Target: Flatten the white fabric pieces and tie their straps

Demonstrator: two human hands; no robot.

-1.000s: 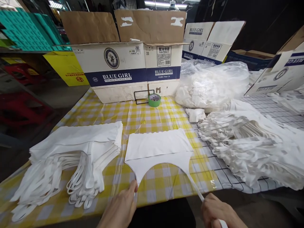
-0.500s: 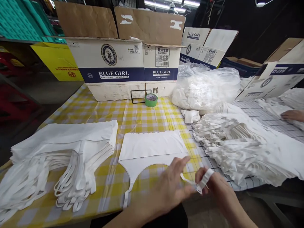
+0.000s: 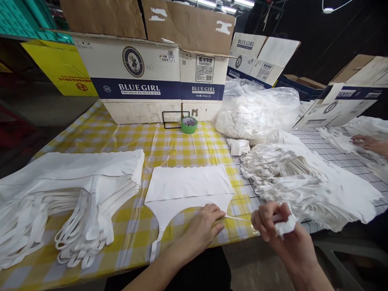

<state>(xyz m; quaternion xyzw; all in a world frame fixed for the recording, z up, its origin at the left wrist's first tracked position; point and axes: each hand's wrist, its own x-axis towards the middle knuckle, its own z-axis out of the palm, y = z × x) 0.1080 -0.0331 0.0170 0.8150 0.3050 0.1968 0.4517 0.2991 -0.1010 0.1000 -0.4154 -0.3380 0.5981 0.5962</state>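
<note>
A white camisole top (image 3: pixel 188 184) lies flat on the checked cloth, its scalloped edge away from me and its straps toward me. My left hand (image 3: pixel 204 226) presses its fingertips onto the base of the right strap. From there the thin strap (image 3: pixel 238 218) runs to my right hand (image 3: pixel 281 234), which is raised past the table edge. Its curled fingers hold a crumpled white piece of fabric (image 3: pixel 286 225); whether this is part of the strap I cannot tell. The left strap (image 3: pixel 154 246) hangs loose toward the front edge. To the left sits a neat stack of white tops (image 3: pixel 100 169).
A loose heap of white garments (image 3: pixel 306 178) lies on the right, with a filled plastic bag (image 3: pixel 257 109) behind it. Green tape (image 3: pixel 189 126) and a black wire frame (image 3: pixel 169 120) stand before a large carton (image 3: pixel 139 93). Another person's hand (image 3: pixel 368 143) is at far right.
My left hand let go of the left strap and crossed to the right strap's base. My right hand lifted slightly, gathering white fabric in its fingers. Another person's hand came into view.
</note>
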